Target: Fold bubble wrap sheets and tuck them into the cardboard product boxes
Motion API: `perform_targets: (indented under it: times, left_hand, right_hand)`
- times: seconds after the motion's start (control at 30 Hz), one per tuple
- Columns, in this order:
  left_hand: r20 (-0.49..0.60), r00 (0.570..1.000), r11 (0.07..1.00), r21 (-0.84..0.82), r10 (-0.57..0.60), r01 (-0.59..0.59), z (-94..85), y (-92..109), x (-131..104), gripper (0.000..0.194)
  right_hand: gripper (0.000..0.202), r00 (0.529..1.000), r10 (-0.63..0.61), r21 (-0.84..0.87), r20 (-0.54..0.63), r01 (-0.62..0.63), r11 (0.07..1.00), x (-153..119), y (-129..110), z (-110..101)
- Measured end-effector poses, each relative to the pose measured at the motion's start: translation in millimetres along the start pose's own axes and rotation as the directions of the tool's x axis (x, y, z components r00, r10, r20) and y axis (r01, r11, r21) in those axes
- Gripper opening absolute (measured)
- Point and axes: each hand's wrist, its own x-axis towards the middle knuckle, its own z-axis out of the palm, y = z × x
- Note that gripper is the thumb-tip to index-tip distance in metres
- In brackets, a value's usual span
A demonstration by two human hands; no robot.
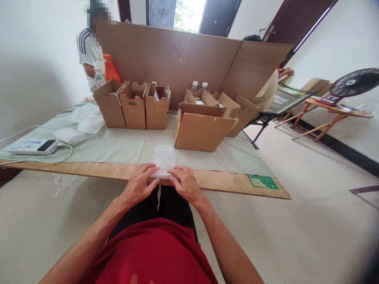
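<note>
At the front edge of the table lies a strip of bubble wrap [164, 156], its near end rolled or folded into a thick white bundle. My left hand [139, 183] pinches the left end of that bundle, thumb below and fingers on top. On the right end, my right hand [187, 182] grips it the same way. The flat part of the strip stretches away from me over the pale cloth. Whatever may be inside the bundle is hidden.
Several open cardboard boxes [204, 130] stand behind the strip, before a tall cardboard panel [177, 51]. To the left lie a white power bank [32, 146] with a cable and loose bubble wrap sheets [89, 118]. A person [90, 59] is beyond the panel; a fan [351, 83] stands right.
</note>
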Motion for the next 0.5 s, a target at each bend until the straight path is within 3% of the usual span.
perform_targets:
  times: [0.1,0.2,0.33,0.5]
  left_hand:
    - [0.023,0.999,0.999,-0.025,0.027,-0.026,6.3,-2.8,2.9,0.031]
    - [-0.003,1.000,1.000,-0.020,-0.005,0.005,16.8,-10.4,22.1,0.033]
    - [-0.060,0.998,1.000,-0.001,-0.019,0.019,23.1,-16.8,41.9,0.036]
    - [-0.058,0.997,0.998,-0.039,0.042,-0.044,11.8,-10.9,18.6,0.033]
  right_hand:
    - [0.023,0.999,0.051,0.002,-0.014,-0.051,0.999,-1.0,-1.3,-4.0]
    - [0.035,0.991,0.104,-0.035,-0.080,-0.107,0.994,-1.8,-1.6,-6.8]
    - [0.042,0.997,0.059,-0.059,-0.049,-0.062,0.996,-0.6,-0.8,-6.3]
    - [0.029,0.998,0.056,-0.032,0.018,-0.055,0.998,5.5,3.8,-3.6]
